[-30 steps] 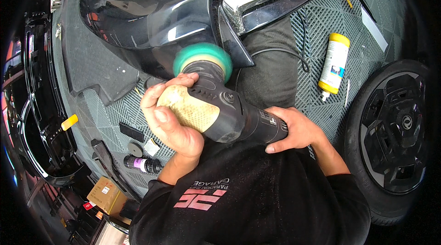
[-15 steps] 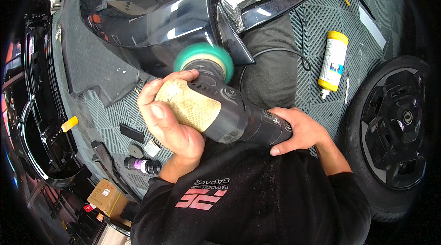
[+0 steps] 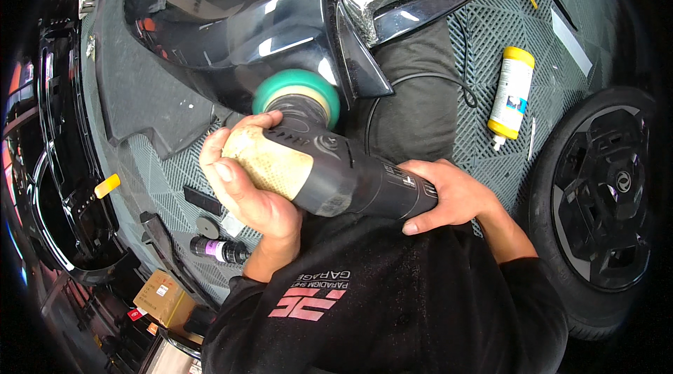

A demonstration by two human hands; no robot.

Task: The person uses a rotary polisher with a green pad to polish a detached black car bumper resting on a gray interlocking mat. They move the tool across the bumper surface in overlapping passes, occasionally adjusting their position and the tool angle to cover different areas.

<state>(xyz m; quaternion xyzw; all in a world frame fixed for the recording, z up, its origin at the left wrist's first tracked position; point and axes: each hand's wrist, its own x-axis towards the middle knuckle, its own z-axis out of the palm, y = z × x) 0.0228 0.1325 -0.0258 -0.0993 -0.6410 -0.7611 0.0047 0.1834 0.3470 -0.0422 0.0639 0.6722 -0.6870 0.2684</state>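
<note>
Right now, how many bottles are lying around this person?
2: a white-and-yellow squeeze bottle right of the polisher, near the wheel, and a black, purple-labelled bottle at the picture's lower left. More may be hidden.

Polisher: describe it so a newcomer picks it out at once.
Find the glossy black car panel spanning the top of the view. At its lower edge is the black polisher, held by the left hand and right hand. Its round green pad and tan patch set it apart from the panel and black shirt.
</note>
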